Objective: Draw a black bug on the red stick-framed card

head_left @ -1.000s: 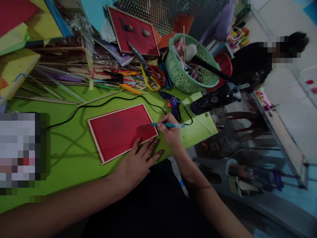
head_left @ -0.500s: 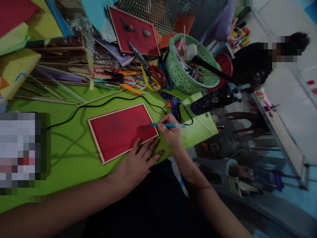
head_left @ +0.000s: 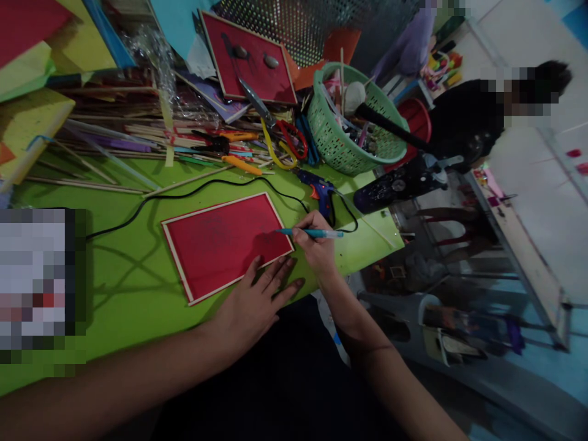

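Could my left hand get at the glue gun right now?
Probably not directly: the right hand, holding the teal pen, sits between the left hand and the glue gun.

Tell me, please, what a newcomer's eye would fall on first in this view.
Probably the red panel with its pale border, lying on the bright green table, where the right hand holds a blue pen over it. Next might come the pale green basket beyond it, crammed with odds and ends, and the scissors with red and yellow handles just left of the basket.
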`<state>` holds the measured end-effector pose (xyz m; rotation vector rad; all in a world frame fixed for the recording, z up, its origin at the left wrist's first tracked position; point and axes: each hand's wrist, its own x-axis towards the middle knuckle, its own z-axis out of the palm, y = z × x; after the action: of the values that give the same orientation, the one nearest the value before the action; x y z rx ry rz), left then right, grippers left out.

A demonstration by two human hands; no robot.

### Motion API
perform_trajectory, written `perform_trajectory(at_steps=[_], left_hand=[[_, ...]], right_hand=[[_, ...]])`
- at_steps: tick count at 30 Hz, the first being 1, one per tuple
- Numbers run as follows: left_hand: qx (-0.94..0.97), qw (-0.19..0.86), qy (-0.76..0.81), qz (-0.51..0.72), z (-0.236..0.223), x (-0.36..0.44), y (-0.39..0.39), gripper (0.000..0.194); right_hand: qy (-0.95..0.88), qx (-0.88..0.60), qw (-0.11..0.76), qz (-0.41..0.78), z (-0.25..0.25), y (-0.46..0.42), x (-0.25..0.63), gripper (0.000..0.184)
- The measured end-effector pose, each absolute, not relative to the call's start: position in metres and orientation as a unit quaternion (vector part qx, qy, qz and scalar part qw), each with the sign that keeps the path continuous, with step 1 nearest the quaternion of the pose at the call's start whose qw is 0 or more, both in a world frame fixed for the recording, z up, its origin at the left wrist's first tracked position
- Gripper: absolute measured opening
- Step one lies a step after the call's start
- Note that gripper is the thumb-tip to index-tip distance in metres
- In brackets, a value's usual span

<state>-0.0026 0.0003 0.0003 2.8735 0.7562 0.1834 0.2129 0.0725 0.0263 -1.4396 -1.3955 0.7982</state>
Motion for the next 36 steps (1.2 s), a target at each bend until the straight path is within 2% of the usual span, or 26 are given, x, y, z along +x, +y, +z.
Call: perform_trajectory(at_steps=[20, 29, 36], left_hand=[[0.963, 0.067, 0.254, 0.059, 0.004, -0.001, 0.001, 0.096], [0.962, 0.072, 0.255, 0.072, -0.001, -0.002, 0.0, 0.094], [0.96, 0.081, 0.256, 0.075, -0.006, -0.003, -0.001, 0.09]], right_hand=[[-0.563, -0.582, 0.492, 0.319, 0.025, 0.077, 0.21, 0.021], [-0.583, -0.582, 0.472, 0.313, 0.034, 0.073, 0.209, 0.018], [-0.59, -0.587, 0.442, 0.337, 0.041, 0.071, 0.205, 0.022]])
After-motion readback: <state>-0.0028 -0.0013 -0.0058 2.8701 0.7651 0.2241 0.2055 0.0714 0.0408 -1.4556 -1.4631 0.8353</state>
